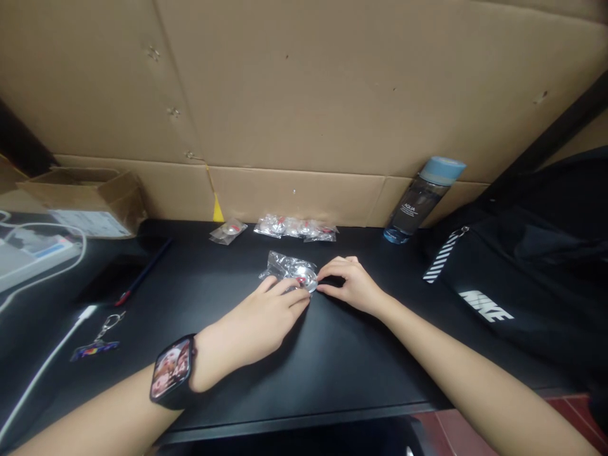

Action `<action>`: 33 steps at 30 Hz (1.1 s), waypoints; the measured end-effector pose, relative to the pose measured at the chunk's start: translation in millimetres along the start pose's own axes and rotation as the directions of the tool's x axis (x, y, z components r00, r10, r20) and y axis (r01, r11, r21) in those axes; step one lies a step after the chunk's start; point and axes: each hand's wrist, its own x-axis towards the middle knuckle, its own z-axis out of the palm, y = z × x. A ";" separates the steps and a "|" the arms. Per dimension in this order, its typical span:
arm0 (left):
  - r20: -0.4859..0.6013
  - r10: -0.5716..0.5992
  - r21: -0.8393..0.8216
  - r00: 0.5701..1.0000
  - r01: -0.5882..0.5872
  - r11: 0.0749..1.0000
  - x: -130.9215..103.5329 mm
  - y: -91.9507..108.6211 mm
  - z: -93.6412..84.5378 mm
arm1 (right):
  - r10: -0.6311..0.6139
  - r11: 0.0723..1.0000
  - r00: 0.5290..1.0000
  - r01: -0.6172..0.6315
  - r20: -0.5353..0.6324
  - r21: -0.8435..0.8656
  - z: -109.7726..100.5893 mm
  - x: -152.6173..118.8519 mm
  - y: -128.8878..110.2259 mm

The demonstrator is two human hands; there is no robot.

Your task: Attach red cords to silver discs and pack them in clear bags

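Note:
A shiny silver round disc [308,276] with a red spot lies low over the black desk, with a crinkled clear plastic bag [280,261] around or just behind its left side; I cannot tell how much of it is inside. My left hand [259,320], wearing a watch [171,370], comes from the lower left, its bent fingers closed on the disc's near left side and covering part of it. From the right, my right hand [354,284] pinches the disc's right rim between thumb and fingers.
Several similar bagged pieces [294,228] lie along the cardboard wall [304,95], with one bagged piece [228,231] apart. A bottle [415,202] leans at the right beside a black bag [513,278]. Leftward are a carton [90,199], a dark tablet [123,269], a keychain [99,342] and a white cable [47,373].

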 end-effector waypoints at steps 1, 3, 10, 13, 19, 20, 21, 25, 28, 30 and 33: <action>-0.005 0.005 -0.005 1.000 -0.006 1.000 0.0 -1.4 0.5 | 0.008 1.000 1.000 -0.008 0.007 -0.004 -0.2 -0.2 -0.7; -0.012 0.017 -0.017 1.000 -0.017 1.000 0.0 -3.3 1.3 | 0.021 1.000 1.000 -0.021 0.012 -0.016 -0.5 -0.6 -2.0; 0.005 0.045 -0.050 0.999 -0.044 0.998 -1.7 -1.5 1.3 | 0.049 0.999 0.999 -0.050 -0.013 -0.016 -3.1 -0.4 -4.7; 0.016 0.031 -0.056 0.999 -0.030 0.998 -1.5 2.2 0.1 | 0.042 0.999 0.999 -0.042 -0.006 0.010 -5.0 -0.8 -7.1; 0.001 -0.001 -0.087 1.000 0.001 0.996 -1.7 9.8 -1.2 | 0.117 0.993 0.993 -0.118 0.028 0.027 -9.0 -8.3 -31.7; -0.003 -0.007 -0.094 1.000 0.007 0.996 -1.9 10.7 -1.3 | 0.137 0.990 0.990 -0.137 0.039 0.019 -9.5 -10.0 -37.3; -0.003 -0.013 -0.099 1.000 0.012 0.995 -2.2 11.3 -1.5 | 0.146 0.989 0.988 -0.147 0.053 0.015 -9.7 -11.5 -42.3; 0.011 -0.020 -0.118 1.000 0.021 0.993 -2.2 11.4 -3.6 | 0.131 0.991 0.987 -0.132 0.094 0.011 -7.9 -15.0 -51.6; 0.025 -0.018 -0.128 1.000 0.021 0.992 -2.5 10.5 -4.3 | 0.113 0.994 0.986 -0.112 0.124 -0.011 -4.1 -15.8 -50.2; 0.037 -0.019 -0.134 0.999 0.024 0.991 -3.4 10.8 -3.3 | 0.104 0.994 0.986 -0.101 0.134 -0.028 -2.0 -16.0 -49.3; 0.041 -0.031 -0.142 0.999 0.036 0.989 -5.1 13.3 -1.7 | 0.088 0.996 0.986 -0.083 0.142 -0.042 -1.0 -16.2 -50.0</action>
